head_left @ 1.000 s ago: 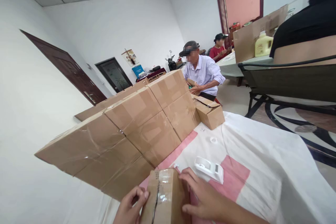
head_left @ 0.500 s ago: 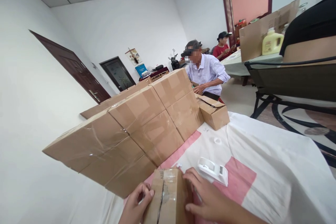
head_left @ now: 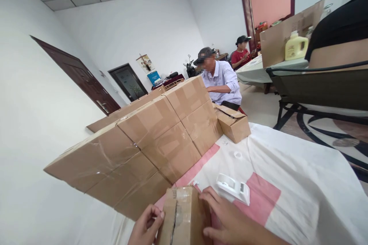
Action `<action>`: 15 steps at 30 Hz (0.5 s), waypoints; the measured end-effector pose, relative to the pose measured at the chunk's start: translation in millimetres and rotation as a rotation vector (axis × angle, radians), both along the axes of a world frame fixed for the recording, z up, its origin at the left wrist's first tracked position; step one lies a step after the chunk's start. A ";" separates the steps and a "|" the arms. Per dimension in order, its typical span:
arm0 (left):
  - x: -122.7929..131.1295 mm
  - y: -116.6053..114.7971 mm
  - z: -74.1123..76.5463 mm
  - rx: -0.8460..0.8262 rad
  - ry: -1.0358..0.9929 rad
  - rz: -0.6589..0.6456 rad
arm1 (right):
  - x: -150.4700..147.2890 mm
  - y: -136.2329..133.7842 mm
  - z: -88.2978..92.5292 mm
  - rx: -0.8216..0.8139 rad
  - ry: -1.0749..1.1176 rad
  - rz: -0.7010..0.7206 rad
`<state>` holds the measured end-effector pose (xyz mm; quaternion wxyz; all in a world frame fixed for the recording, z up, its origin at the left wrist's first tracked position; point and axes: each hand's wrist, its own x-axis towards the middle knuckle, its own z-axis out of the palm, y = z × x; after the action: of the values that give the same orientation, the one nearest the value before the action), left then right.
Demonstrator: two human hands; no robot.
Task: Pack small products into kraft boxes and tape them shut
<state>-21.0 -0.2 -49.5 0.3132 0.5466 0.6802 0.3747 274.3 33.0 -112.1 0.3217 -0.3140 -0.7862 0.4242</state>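
A small cardboard box (head_left: 182, 216) stands at the bottom centre, its top seam covered with clear tape. My left hand (head_left: 145, 227) presses against its left side with curled fingers. My right hand (head_left: 225, 220) lies along its right side, fingers together against the cardboard. A white tape dispenser (head_left: 233, 188) lies on the cloth just beyond my right hand. Both hands are cut off by the lower edge of the view.
A wall of taped cardboard boxes (head_left: 149, 141) is stacked along the left. One small box (head_left: 233, 124) with a loose flap sits at its far end. A white and pink cloth (head_left: 287, 183) covers the surface. Two people sit beyond; a dark cot frame (head_left: 316, 84) stands right.
My hands keep their hold on the small box; the left fingers shifted slightly. The view swayed a little. The person in the light shirt turned and leaned further behind the stack.
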 end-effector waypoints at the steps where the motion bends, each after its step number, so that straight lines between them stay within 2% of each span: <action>1: -0.4 -0.1 -1.1 0.003 -0.011 0.006 | -0.1 0.0 0.1 0.000 -0.001 -0.003; 7: -9.8 5.0 -10.4 -0.006 -0.028 -0.014 | -0.3 -0.3 1.3 -0.010 0.001 -0.012; 11: -9.1 11.6 -15.0 -0.044 -0.094 -0.034 | -0.5 0.0 -3.2 -0.024 0.030 -0.090; 15: 2.0 13.5 -11.8 -0.054 -0.206 -0.083 | 0.0 1.1 -6.3 -0.175 0.096 -0.070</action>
<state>-19.0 13.4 -61.3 0.4112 0.5243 0.6311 0.3972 274.3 34.1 -118.3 0.3450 -0.3472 -0.7183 0.4944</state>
